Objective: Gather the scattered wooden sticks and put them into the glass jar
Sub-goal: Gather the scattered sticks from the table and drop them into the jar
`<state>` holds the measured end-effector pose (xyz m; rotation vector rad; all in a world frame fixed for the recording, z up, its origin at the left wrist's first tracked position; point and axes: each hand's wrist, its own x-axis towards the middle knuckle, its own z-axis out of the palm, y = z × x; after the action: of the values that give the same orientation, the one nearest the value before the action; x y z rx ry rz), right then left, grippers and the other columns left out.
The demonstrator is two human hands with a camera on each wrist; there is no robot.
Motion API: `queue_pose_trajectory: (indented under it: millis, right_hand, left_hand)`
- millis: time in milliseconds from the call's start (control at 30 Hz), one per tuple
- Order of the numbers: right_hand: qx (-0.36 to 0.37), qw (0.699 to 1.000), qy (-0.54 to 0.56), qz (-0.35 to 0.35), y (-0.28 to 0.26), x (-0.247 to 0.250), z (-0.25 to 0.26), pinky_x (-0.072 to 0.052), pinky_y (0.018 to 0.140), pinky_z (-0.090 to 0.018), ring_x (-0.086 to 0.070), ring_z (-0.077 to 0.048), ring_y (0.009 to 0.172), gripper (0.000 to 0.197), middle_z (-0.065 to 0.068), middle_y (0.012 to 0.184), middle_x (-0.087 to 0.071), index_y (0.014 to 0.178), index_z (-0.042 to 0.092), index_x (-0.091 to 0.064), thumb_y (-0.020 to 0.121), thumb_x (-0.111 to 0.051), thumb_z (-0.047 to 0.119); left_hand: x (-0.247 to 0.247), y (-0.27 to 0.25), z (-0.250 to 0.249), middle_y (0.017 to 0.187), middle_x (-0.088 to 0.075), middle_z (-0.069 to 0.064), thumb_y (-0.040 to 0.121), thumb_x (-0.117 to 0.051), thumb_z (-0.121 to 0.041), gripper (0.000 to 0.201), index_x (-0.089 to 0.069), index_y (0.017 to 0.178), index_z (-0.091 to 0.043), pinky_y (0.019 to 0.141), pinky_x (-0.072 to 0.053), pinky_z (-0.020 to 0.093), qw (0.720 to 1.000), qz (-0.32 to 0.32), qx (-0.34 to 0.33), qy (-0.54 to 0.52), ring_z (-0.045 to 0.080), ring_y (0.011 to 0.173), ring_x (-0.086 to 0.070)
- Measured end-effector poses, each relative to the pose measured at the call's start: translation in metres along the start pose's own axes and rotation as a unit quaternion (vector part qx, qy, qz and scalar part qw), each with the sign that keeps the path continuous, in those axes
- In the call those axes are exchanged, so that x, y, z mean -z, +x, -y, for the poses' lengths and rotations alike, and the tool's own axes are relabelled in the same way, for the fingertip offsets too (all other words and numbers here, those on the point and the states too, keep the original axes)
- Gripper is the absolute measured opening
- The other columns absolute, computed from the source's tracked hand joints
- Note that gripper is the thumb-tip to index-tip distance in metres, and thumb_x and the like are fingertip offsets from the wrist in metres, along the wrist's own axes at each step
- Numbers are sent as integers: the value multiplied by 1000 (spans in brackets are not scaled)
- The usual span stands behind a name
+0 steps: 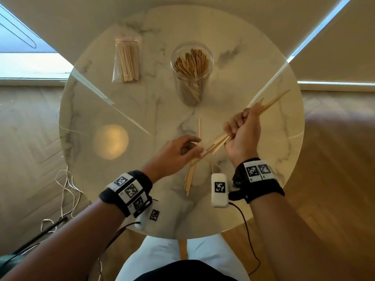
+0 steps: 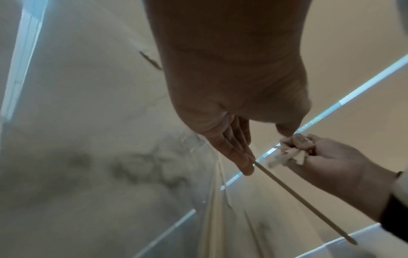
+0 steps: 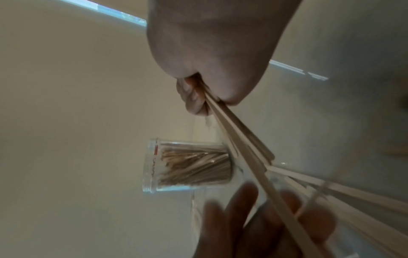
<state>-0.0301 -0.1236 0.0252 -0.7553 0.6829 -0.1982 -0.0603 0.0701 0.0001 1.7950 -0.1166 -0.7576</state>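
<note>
A round marbled surface (image 1: 263, 63) stands on wood flooring (image 1: 28, 122), with the glass jar (image 1: 191, 78) of sticks upright at its middle. Nearer the person than the jar, the right hand (image 1: 242, 134) fists a bundle of wooden sticks (image 1: 217, 141). The left hand (image 1: 178, 150) seems to pinch one stick (image 2: 298, 197) above loose sticks (image 1: 189, 179), with a bag of sticks (image 1: 126, 61) left of the jar.

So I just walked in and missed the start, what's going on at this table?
A person is collecting wooden sticks off a round marble table. The right hand grips a bundle of sticks. The left hand pinches another stick beside the bundle. A few loose sticks lie near the table's front edge. The glass jar is already well filled, and a bag of sticks lies beside it.
</note>
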Motion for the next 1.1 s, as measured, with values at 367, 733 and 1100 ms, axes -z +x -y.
queue_pose_trajectory:
  millis: [367,733,1100]
  right_hand:
    - [-75,909,-396,106,-24,11,-49,-53,67,-30,-66,-15,70,50,-7,81,-72,102,5,-64,109,-35,45]
    - [-185,923,-273,198,-52,-2,-56,-24,42,-24,-23,-11,48,29,1,64,-32,102,20,-39,107,-39,48]
    - [-201,893,-348,201,-40,-16,-46,-18,44,-28,-21,-12,47,25,3,59,-29,82,21,-42,105,-52,28]
  left_hand:
    - [37,18,-25,112,-71,1,92,-75,-3,29,-68,119,-7,90,-55,12,948,-109,-240,178,3,97,-72]
    - [26,34,-44,143,-56,5,112,-41,-31,42,-49,148,-12,99,-41,7,967,-146,-182,100,0,122,-54]
    - [42,36,-25,122,-71,-5,108,-44,-37,38,-67,129,-16,103,-53,42,976,-103,-155,112,7,116,-65]
